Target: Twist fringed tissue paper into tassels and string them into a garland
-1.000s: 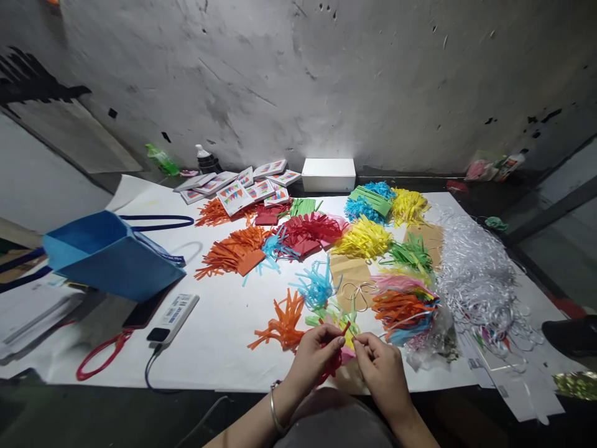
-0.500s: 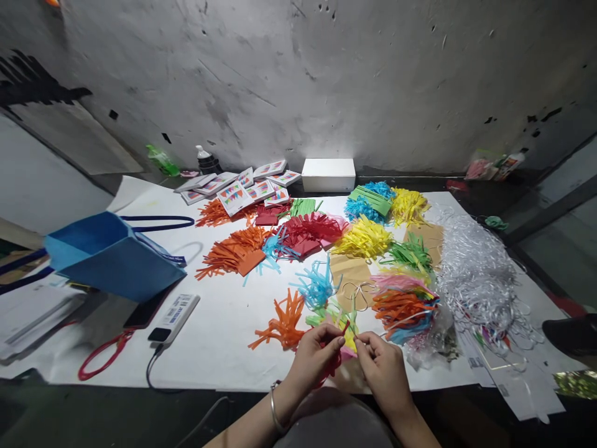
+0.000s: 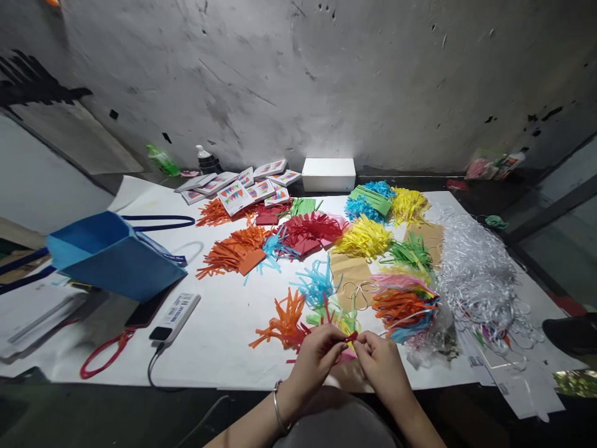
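Note:
At the table's front edge, my left hand (image 3: 321, 351) is closed on a red paper tassel (image 3: 353, 336), whose strips stick up and out behind the fingers. My right hand (image 3: 377, 356) pinches at the tassel's twisted end, close beside the left fingertips; the exact grip is too small to tell. Just beyond the hands lie an orange tassel (image 3: 285, 320), a light blue tassel (image 3: 317, 285) and a green and yellow tassel (image 3: 336, 317). A loop of string (image 3: 358, 292) rests on brown paper (image 3: 347, 270).
Fringed bundles in orange (image 3: 233, 249), red (image 3: 310, 233) and yellow (image 3: 366, 238) lie farther back. A blue bag (image 3: 112, 255), a power bank (image 3: 175, 317) and red scissors (image 3: 105, 354) are left. White shredded strips (image 3: 478, 274) are piled right. A white box (image 3: 329, 174) stands by the wall.
The red tassel has turned, from hanging below my left hand to its strips fanning up and left behind it. Its twisted end now lies between my fingertips.

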The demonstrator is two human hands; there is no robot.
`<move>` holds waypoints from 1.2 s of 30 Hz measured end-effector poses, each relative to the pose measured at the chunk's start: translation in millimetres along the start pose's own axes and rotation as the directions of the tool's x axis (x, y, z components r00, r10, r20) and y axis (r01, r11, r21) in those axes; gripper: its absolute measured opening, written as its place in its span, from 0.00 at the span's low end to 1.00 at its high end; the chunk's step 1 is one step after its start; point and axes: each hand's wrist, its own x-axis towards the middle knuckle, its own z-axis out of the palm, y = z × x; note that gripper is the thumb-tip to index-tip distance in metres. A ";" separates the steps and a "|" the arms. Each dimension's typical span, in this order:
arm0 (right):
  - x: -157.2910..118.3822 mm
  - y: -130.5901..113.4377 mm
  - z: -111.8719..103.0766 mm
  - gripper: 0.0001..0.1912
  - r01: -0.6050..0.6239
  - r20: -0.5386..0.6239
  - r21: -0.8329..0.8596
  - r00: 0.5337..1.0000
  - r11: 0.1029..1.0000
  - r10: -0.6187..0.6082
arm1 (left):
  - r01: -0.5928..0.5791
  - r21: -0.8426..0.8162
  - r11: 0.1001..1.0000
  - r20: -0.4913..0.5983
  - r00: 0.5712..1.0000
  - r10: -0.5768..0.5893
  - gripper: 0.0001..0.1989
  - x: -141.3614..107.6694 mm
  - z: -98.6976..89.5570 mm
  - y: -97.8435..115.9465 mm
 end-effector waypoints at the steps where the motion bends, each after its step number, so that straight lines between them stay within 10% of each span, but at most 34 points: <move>1: -0.2 1.2 0.8 0.15 -0.064 0.039 0.096 0.997 0.993 0.061 | 0.018 -0.024 1.000 -0.012 1.000 -0.018 0.05 0.6 0.3 -0.9; 13: 1.6 12.0 18.1 0.26 -0.289 0.278 0.584 0.949 0.758 0.147 | -0.056 -0.007 0.998 0.023 0.998 0.056 0.05 0.7 2.2 -0.5; 20: 12.7 20.6 6.9 0.19 0.086 -0.167 0.199 0.985 0.976 -0.053 | -0.057 0.106 0.993 0.128 0.991 0.043 0.05 -0.7 13.5 -20.7; 26: 24.3 57.9 -32.8 0.17 0.006 -0.361 0.526 0.907 0.850 0.217 | 0.011 0.110 0.994 0.542 0.837 -0.069 0.06 4.2 32.0 -52.4; 30: 17.2 79.1 -40.7 0.21 -0.113 -0.290 0.558 0.902 0.822 0.320 | 0.225 0.097 0.969 0.148 0.960 -0.238 0.06 47.7 23.7 -69.8; 36: -1.2 87.3 -16.6 0.23 -0.230 -0.087 0.472 0.948 0.851 0.305 | 0.344 -0.067 0.937 -0.126 0.928 -0.350 0.09 131.5 -5.1 -102.9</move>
